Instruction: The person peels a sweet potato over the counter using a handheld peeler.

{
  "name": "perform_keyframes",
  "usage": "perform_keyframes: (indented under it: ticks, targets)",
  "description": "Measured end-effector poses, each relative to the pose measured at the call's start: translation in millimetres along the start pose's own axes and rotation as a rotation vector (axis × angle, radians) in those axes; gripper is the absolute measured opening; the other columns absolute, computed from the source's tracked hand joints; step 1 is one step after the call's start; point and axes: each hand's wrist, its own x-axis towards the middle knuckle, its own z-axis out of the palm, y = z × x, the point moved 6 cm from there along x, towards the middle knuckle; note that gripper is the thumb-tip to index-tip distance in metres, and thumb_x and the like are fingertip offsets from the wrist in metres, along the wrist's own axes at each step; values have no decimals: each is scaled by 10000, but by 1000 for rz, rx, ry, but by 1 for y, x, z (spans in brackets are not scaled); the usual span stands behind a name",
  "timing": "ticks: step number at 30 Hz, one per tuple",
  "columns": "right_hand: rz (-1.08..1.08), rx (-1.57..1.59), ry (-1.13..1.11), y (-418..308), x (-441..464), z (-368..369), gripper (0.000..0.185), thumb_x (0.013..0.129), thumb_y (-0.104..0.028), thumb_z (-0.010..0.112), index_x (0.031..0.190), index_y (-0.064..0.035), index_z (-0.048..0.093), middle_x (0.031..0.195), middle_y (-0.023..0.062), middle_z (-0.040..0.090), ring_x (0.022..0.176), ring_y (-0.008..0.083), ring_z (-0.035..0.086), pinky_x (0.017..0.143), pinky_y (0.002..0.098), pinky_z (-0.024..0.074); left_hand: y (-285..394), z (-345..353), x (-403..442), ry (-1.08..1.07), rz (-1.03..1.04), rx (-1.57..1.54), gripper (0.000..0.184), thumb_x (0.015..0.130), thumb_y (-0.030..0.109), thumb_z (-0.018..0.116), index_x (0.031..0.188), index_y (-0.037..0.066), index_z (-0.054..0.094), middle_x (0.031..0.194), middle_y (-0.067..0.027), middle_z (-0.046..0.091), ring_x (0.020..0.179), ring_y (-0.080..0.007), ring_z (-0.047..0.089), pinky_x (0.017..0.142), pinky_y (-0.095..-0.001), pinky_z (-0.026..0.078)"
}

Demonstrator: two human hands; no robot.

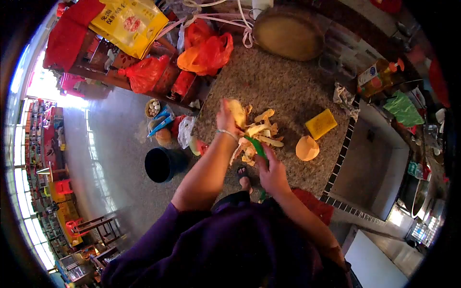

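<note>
Near the middle of the head view, my left hand is closed round a pale yellow, partly peeled piece of produce. My right hand grips a green-handled tool, its upper end close to the produce; the blade is too small to make out. Pale peelings lie in a loose pile on the speckled brown counter, beside and below my left hand. To the right of the pile sit a round, pale orange peeled piece and a yellow sponge.
A sunken sink with a dark tiled edge lies at the right. An oil bottle stands behind it. At the back is a round tray. Red bags hang over the left. On the floor are a dark bucket and a bowl of eggs.
</note>
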Motion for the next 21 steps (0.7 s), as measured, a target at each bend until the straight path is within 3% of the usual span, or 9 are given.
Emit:
perform_keyframes:
  ticks: [2,4,5,6,8,13,15,18,21]
  targets:
    - [34,-9,-3,12,-10,-8,396,929,-173,512,1302,-54,453,1078,208,614,972,330,626,792,371,487,22,-3,-2,93,45,-68,467,882,521,535,1069,93,529,955,-40,592,857,-214,596,687,-401,501]
    - [72,26,-45,23,-10,-12,392,929,-173,513,1302,-64,459,1194,194,570,1100,320,570,864,358,463,26,-4,-8,-52,-13,-5,480,858,538,564,1070,108,542,949,-41,600,875,-217,595,685,-408,499]
    - [108,24,-79,43,-3,-8,400,929,-177,515,1309,-70,455,1164,187,583,1064,303,583,847,352,468,27,5,-24,-166,-77,41,492,847,549,573,1080,117,548,951,-42,604,875,-217,598,688,-403,500]
    - [142,22,-111,56,7,-1,408,928,-181,518,1317,-76,451,1135,179,595,1029,286,597,830,347,474,27,9,-35,-166,-95,68,487,848,571,553,1053,129,562,900,-34,594,817,-214,588,641,-398,485]
    - [63,-63,-35,56,19,-9,447,922,-263,530,1338,-123,442,1168,224,579,1038,360,593,819,422,484,18,18,-53,-169,-138,120,490,849,615,512,997,155,588,798,-18,576,701,-208,568,546,-388,455]
    - [185,273,-128,25,45,-1,453,935,-250,524,1354,-106,429,1153,198,593,1049,319,594,848,388,467,-1,17,-76,-309,-227,150,489,869,585,506,1031,131,588,933,-45,632,812,-201,613,673,-350,513]
    - [9,200,-26,30,59,6,445,939,-234,511,1361,-122,423,1151,196,596,1032,327,600,835,394,474,-12,19,-77,-398,-257,140,492,869,588,503,1027,130,589,946,-46,636,822,-201,616,690,-347,513]
    - [-183,34,144,8,59,4,447,940,-215,497,1370,-134,409,1167,197,591,1019,352,603,808,401,490,-23,23,-78,-294,-197,142,470,884,569,490,977,118,587,910,-51,627,802,-215,606,703,-367,508]
    - [128,-4,-24,0,40,4,457,932,-194,496,1369,-104,395,1218,208,558,1060,377,577,806,409,501,-40,17,-68,-154,-158,137,498,889,564,476,978,91,600,879,-68,628,795,-233,607,705,-384,501]
